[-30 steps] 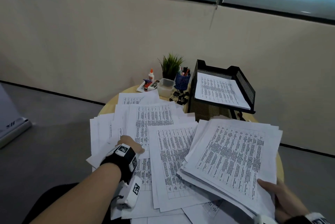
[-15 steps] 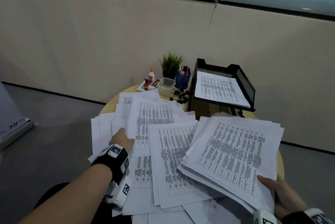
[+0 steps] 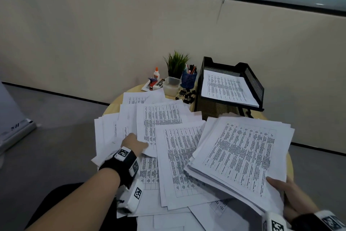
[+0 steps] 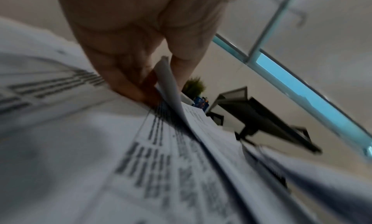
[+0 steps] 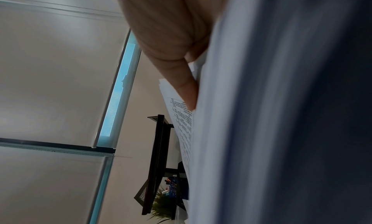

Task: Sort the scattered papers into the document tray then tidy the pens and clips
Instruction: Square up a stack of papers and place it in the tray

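On the left of the round worktop (image 3: pixel 116 106), my left hand (image 3: pixel 133 143) has its grip narrowed on the corner of one loose sheet (image 3: pixel 161 116); the wrist view shows that corner curled up between thumb and fingers (image 4: pixel 128 84). I judge I am in the paper-gathering step, with many scattered papers (image 3: pixel 179 157) lying flat and overlapping across the middle. The next move calls for peeling this sheet free without dragging its neighbours, then carrying it across. To the right, my right hand (image 3: pixel 288 195) holds the gathered stack (image 3: pixel 241 154) by its near corner, thumb on top, tilted above the worktop. Beyond it, the document tray (image 3: pixel 252 79) holds some pages, well apart from either grip; the pens (image 3: pixel 191 68) and clips (image 3: pixel 187 95) wait just left of it.
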Tool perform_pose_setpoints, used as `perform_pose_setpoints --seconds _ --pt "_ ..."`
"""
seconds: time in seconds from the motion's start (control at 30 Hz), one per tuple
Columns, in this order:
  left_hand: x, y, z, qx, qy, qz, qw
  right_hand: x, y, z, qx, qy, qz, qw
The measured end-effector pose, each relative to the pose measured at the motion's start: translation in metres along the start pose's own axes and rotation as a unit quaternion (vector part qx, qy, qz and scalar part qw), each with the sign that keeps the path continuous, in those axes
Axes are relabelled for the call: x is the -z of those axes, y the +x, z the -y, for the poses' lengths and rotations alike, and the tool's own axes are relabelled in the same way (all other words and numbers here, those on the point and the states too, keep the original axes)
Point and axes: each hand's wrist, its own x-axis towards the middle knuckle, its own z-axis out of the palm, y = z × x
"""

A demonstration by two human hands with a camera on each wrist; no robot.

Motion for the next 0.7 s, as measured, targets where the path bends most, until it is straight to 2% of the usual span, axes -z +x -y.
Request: perform_pose_setpoints --seconds 0.1,0.2,0.3,0.47,0.57,0.7 --pt "0.000 0.009 0.005 0.038 -0.138 0.050 0.988 0.000 0.001 0.000 0.001 -0.001 0.005 1.000" --pt "0.004 0.001 0.006 0.085 -0.218 0.126 0.964 0.001 0.002 0.001 -0.005 -0.001 0.002 1.000" --pt "0.005 -0.016 0.005 0.102 -0.216 0.189 0.952 0.000 0.002 0.001 -0.004 -0.002 0.006 1.000" --pt "-0.009 -0.046 0.002 0.103 -0.177 0.246 0.947 -0.001 0.001 -0.003 -0.019 -0.013 0.010 1.000" --pt "-0.024 -0.056 -0.003 0.118 -0.221 0.241 0.938 -0.001 0.002 -0.010 -0.040 -0.036 -0.024 0.998" --pt "-0.041 -0.052 -0.016 0.116 -0.244 0.201 0.942 -0.001 0.006 -0.018 -0.071 -0.087 -0.075 0.991"
